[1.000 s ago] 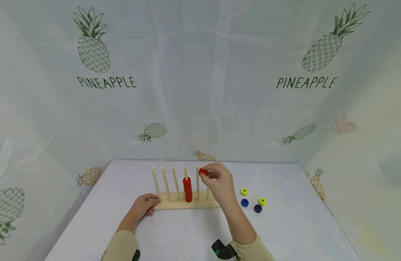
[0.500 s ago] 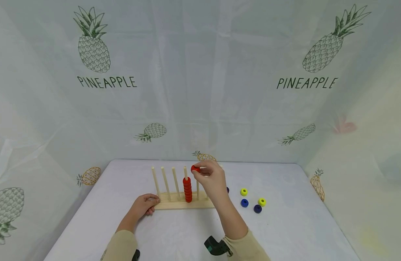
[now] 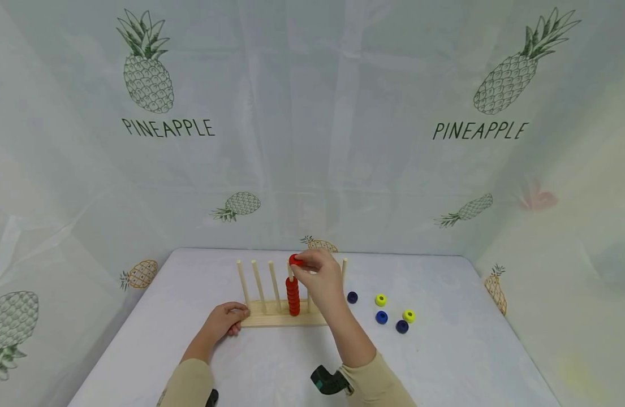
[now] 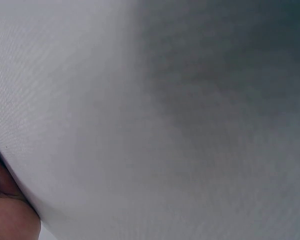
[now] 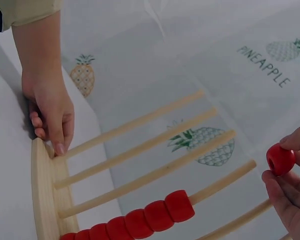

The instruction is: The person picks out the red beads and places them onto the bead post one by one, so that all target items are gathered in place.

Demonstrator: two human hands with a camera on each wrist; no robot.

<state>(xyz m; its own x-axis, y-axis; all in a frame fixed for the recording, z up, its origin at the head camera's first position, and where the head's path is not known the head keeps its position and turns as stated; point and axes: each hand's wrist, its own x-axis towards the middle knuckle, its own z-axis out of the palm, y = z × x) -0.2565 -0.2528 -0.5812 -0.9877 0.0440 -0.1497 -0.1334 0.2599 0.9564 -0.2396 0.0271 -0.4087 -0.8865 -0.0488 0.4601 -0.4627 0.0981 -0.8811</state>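
Observation:
My right hand pinches a red bead between thumb and fingers. In the right wrist view the bead's hole faces the tip of a wooden peg, with a small gap between them. Several red beads are stacked on that same peg, leaving its upper part bare. The pegs rise from a wooden base. At the base's left end my left hand grips the wood, thumb on top. The left wrist view shows mostly white cloth and a bit of the hand.
Right of the rack lie two yellow beads, a blue bead and two dark blue beads. Other pegs stand bare on the left. A pineapple-print curtain hangs behind the white table.
My right hand has moved left with the red bead, from beside the neighbouring peg to the top of the peg with red beads. The left hand stays on the base.

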